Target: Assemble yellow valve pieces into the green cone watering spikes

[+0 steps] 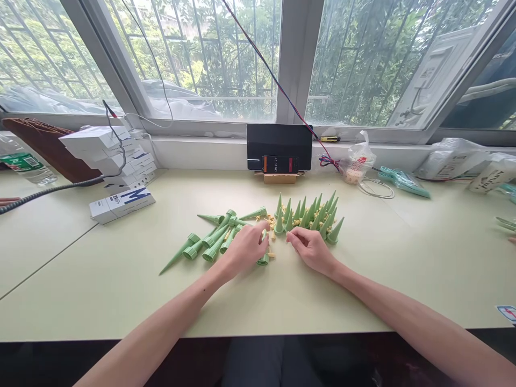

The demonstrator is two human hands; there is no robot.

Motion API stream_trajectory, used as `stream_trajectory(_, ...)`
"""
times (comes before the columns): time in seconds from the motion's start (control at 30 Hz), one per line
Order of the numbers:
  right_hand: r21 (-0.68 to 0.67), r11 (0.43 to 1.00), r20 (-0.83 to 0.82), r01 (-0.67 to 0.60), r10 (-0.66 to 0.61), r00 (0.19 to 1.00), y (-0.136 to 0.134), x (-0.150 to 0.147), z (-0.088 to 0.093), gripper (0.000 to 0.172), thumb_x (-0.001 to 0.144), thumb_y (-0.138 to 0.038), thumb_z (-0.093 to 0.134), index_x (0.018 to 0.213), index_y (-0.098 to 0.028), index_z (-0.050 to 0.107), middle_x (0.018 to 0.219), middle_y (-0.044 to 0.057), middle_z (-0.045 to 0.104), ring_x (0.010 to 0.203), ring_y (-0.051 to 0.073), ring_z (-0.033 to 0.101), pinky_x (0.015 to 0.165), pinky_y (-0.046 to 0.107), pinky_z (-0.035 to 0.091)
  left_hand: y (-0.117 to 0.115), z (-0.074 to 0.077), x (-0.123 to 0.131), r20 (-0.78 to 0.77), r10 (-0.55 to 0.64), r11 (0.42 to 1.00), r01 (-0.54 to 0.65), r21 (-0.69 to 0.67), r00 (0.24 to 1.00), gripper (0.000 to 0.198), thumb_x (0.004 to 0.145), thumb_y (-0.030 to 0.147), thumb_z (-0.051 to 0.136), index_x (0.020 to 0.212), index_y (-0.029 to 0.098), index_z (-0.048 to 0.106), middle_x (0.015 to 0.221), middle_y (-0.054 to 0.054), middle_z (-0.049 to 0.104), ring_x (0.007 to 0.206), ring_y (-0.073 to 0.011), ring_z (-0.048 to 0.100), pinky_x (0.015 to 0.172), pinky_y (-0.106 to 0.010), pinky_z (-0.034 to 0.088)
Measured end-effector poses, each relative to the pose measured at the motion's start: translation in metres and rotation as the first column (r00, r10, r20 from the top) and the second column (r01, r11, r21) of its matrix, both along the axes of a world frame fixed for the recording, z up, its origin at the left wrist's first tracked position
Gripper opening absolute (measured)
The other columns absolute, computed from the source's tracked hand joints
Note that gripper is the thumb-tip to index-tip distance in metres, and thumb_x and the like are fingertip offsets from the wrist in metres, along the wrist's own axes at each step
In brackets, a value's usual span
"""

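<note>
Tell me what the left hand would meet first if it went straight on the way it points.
The left hand would probably meet the loose yellow pieces first, then an upright green cone. Its height is unclear, so it might pass over the pieces.

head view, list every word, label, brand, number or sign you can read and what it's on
"M": front box
"10:25:27", probably, sideways: phone
Too small or blurred: other front box and phone text, bottle, box stack, pink-printed bag, right bags, sticker, outdoor unit
</note>
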State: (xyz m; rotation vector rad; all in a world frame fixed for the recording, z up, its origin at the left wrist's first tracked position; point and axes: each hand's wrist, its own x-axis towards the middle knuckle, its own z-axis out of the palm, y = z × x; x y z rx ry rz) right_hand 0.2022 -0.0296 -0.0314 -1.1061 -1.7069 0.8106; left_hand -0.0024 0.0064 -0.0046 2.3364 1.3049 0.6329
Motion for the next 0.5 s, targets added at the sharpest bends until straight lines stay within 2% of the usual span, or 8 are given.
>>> stream_trajectory(0.17, 0.001, 1.000, 0.015, -0.008, 0.008, 1.000, 0.000, -0.001, 0.001, 0.037, 0.096, -0.048, 0.050, 0.073, -0.019, 0.057, 0.057, -0.004, 0.036, 0.051, 0.012, 0.029, 0.049, 0.027, 0.024, 0.000, 0.006, 0.003, 0.025, 0.061, 0.995, -0.062, 0.073, 0.998, 0.021, 0.089, 0.022, 0.047, 0.098, 0.020, 0.065, 0.049, 0.006, 0.044, 0.045, -0.0130, 0.039, 0.053, -0.025, 0.030)
stream_trajectory(0.37, 0.001, 1.000, 0.033, -0.026, 0.026, 0.999, 0.000, -0.001, 0.002, 0.034, 0.097, -0.042, 0.050, 0.074, -0.018, 0.056, 0.059, -0.004, 0.039, 0.053, 0.012, 0.031, 0.050, 0.027, 0.026, 0.003, 0.018, -0.002, 0.303, 0.130, 0.966, -0.190, 0.177, 0.944, 0.020, 0.090, 0.022, 0.049, 0.103, 0.019, 0.064, 0.048, 0.009, 0.038, 0.044, -0.0096, 0.036, 0.055, -0.021, 0.037)
stream_trajectory(0.5, -0.010, 0.999, 0.047, -0.041, 0.041, 0.998, 0.000, -0.001, 0.002, 0.030, 0.096, -0.038, 0.050, 0.076, -0.018, 0.056, 0.061, -0.003, 0.044, 0.055, 0.012, 0.035, 0.051, 0.026, 0.029, 0.009, 0.023, -0.008, 0.375, 0.176, 0.934, -0.275, 0.228, 0.910, 0.018, 0.089, 0.021, 0.051, 0.092, 0.018, 0.068, 0.050, 0.007, 0.043, 0.044, -0.0098, 0.038, 0.050, -0.022, 0.035)
